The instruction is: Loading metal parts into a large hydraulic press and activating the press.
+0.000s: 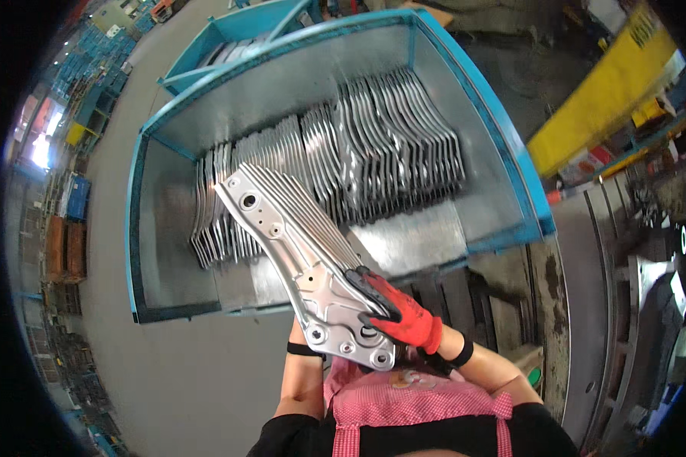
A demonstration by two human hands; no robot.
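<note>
A stack of stamped silver metal brackets (310,279), long and curved with punched holes, is held slantwise in front of me over the near side of a blue-framed metal bin (404,268). My right hand (400,311), in a red and black glove, is closed round the stack's right edge near its lower end, fingers across the top bracket. My left forearm (303,373) reaches under the stack's lower left side; the left hand and its fingers are hidden behind the metal. Inside the bin, rows of similar brackets (404,137) stand on edge, packed closely together.
Behind the bin stands another blue bin (229,46) with metal parts. A yellow beam (598,95) slants at the right, above machinery and a long metal rail (606,251). Wooden crates (67,247) and racks line the far left beyond the grey floor (175,388).
</note>
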